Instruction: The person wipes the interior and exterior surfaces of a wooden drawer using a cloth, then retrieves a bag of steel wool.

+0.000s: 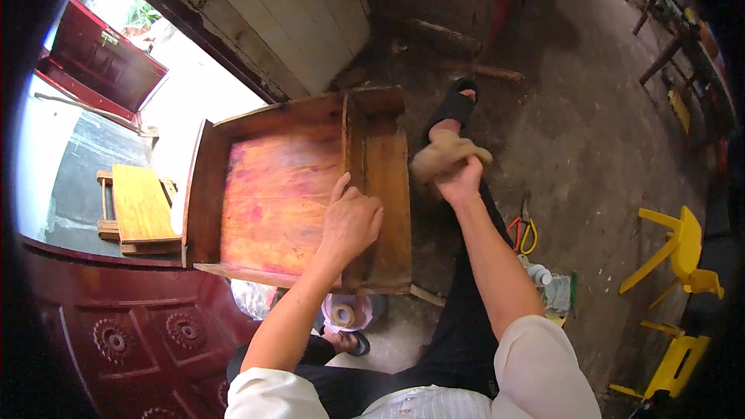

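My left hand [351, 218] rests on the thin divider of a wooden drawer [279, 186], its index finger stretched along the divider's top edge. The drawer has a wide compartment on the left and a narrow one on the right, both with nothing seen in them. To the right of the drawer, my right hand [464, 181] grips a bunched tan cloth [442, 154], slightly blurred, above my lower leg. The cloth is apart from the drawer.
Pliers [526, 233] with red and yellow handles lie on the floor beside a white bottle [540, 274]. A roll of tape [342, 315] is below the drawer. Yellow plastic chairs [687, 247] are at right, a wooden stool [142, 203] at left, near a carved red door [145, 326].
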A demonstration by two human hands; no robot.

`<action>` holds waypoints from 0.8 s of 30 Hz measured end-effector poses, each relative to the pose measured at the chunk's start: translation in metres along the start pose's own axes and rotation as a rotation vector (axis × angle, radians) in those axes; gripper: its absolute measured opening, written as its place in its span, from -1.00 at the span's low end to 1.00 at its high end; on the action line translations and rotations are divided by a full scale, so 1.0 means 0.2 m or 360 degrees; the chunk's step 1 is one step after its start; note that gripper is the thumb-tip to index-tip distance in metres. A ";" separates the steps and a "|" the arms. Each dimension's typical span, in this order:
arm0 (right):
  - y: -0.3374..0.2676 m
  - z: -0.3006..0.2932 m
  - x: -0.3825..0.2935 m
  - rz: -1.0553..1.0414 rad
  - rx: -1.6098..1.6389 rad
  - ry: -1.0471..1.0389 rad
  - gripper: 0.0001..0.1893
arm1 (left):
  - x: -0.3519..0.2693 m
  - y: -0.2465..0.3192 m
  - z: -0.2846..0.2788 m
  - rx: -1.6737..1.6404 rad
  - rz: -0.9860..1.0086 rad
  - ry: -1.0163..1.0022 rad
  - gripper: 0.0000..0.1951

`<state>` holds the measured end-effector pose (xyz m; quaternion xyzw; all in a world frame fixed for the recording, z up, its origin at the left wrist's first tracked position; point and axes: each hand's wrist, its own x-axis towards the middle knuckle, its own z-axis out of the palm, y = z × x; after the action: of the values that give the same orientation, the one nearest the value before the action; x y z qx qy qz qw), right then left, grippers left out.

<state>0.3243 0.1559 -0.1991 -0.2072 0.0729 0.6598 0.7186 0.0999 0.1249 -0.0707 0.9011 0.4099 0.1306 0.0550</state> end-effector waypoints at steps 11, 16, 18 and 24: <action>0.16 0.10 0.23 0.0338 -0.0301 -0.0160 -0.69 | 0.02 0.03 -0.01 -0.0095 -0.0005 0.0023 -0.91; 0.20 0.15 0.04 0.0211 -0.0807 0.0088 -0.79 | 0.02 0.02 -0.02 -0.0026 -0.0013 0.0053 -0.89; 0.18 0.18 -0.09 0.0209 -0.0966 0.0165 -0.78 | 0.02 0.02 -0.02 -0.0005 -0.0012 0.0061 -0.88; 0.21 0.11 -0.50 0.0030 -0.1617 0.0134 -0.72 | 0.03 -0.01 0.01 0.0164 0.0049 0.0054 -0.88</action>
<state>0.2674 0.0741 -0.1494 -0.5562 -0.2262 0.6095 0.5176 0.1024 0.1309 -0.0716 0.9066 0.4030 0.1254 -0.0003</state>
